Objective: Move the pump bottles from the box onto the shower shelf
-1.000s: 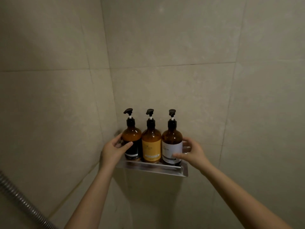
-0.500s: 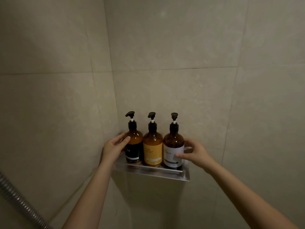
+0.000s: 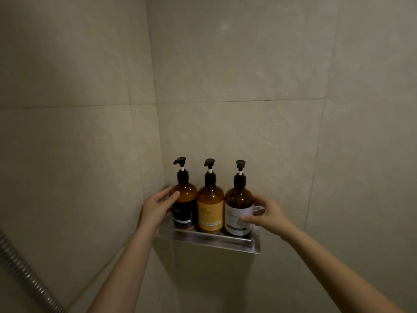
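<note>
Three amber pump bottles stand upright in a row on the metal shower shelf (image 3: 216,241) fixed in the wall corner. The black-label bottle (image 3: 184,201) is on the left, the yellow-label bottle (image 3: 210,211) in the middle, the white-label bottle (image 3: 237,213) on the right. My left hand (image 3: 156,207) rests against the left side of the black-label bottle, fingers spread and touching it. My right hand (image 3: 267,214) cups the right side of the white-label bottle, thumb on its label. The box is out of view.
Beige tiled walls meet in a corner behind the shelf. A ribbed metal shower hose (image 3: 27,276) runs down the lower left. Both my forearms reach up from the bottom edge.
The row of bottles and both hands sit slightly lower in view as my head tilted. My left fingers slid a little higher on the black-label bottle; my right hand stays on the white-label one.
</note>
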A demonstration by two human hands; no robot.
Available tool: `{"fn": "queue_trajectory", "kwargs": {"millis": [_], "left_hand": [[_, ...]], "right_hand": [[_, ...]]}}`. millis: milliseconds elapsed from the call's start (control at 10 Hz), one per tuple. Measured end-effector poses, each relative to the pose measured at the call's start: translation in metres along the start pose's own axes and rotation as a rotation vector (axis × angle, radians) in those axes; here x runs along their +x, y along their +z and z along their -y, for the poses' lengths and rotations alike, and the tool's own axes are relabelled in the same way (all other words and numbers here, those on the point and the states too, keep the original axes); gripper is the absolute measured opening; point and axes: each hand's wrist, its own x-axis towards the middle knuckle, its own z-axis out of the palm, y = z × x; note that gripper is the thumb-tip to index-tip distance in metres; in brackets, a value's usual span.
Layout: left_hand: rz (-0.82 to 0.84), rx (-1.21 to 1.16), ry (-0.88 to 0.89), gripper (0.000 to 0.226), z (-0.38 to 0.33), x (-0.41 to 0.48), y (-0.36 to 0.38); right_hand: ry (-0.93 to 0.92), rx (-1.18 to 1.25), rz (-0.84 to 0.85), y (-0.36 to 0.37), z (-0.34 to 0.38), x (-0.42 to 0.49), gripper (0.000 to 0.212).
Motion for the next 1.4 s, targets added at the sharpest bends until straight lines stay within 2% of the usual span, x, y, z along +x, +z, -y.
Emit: {"fn": "queue_trajectory", "kwargs": {"millis": [200, 700, 1100, 1300, 1400], "left_hand": [[-0.008, 0.000, 0.002, 0.053, 0.000, -0.001, 0.002], [-0.020, -0.013, -0.007, 0.053, 0.002, -0.001, 0.003], [-0.046, 0.014, 0.015, 0.054, 0.003, -0.002, 0.004], [-0.067, 0.205, 0.109, 0.059, -0.001, -0.005, 0.001], [-0.205, 0.317, 0.186, 0.055, -0.007, -0.018, 0.002]], "right_hand": [[0.011, 0.036, 0.056, -0.002, 0.004, -0.001, 0.062], [0.040, 0.030, -0.025, 0.005, 0.009, -0.008, 0.069], [0.038, 0.048, -0.019, 0.005, 0.009, -0.011, 0.069], [0.083, 0.035, 0.023, 0.000, 0.008, -0.016, 0.083], [0.124, 0.052, -0.083, -0.005, 0.009, -0.024, 0.081]]}}
